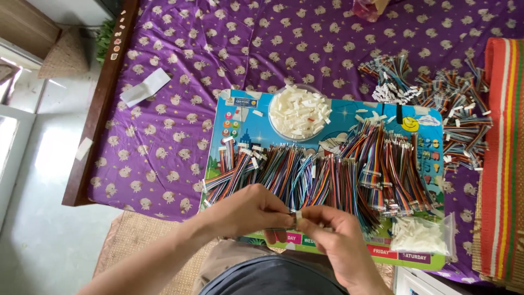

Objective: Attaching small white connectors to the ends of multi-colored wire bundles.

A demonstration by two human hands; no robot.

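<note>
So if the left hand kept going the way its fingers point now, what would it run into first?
The left hand points rightward, and its fingers already meet the right hand around a small white connector. Going straight on, it would likely press into that connector and the right hand's fingers.

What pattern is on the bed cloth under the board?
The bed cloth is purple with small pale sheep-like figures, clearest in the head view.

A purple patterned sheet (180, 142) covered a wooden-framed bed (101, 104); daylight glared off the pale floor (38, 218) at its left edge.
</note>
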